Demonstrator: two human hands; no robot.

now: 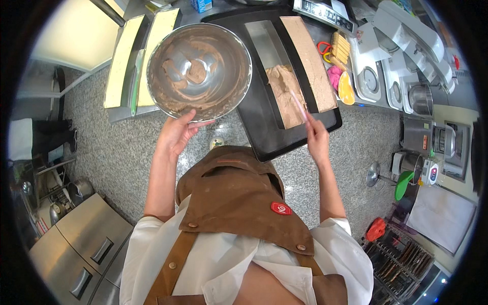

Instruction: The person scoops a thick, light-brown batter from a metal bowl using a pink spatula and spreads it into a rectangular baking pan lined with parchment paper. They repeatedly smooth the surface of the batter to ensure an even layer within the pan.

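My left hand (177, 133) grips the near rim of a large metal mixing bowl (236, 76), which is smeared inside with light brown cream. In my right hand (317, 137) is a pink spatula (298, 105), its blade on the brown cream (288, 95) in the near part of a long metal mould (267, 42). The far part of that mould shows bare metal. To its right lies a second long mould filled level with brown cream (310, 65). Both rest on a black baking tray (263, 141).
Two long moulds of pale yellow filling (124, 65) stand left of the bowl, with a green-handled tool (135, 87) between them. Right of the tray are ladyfinger biscuits (340, 47), a pink cloth (334, 76), a yellow scraper (346, 88) and white scales (368, 84). The tray overhangs the counter's front edge.
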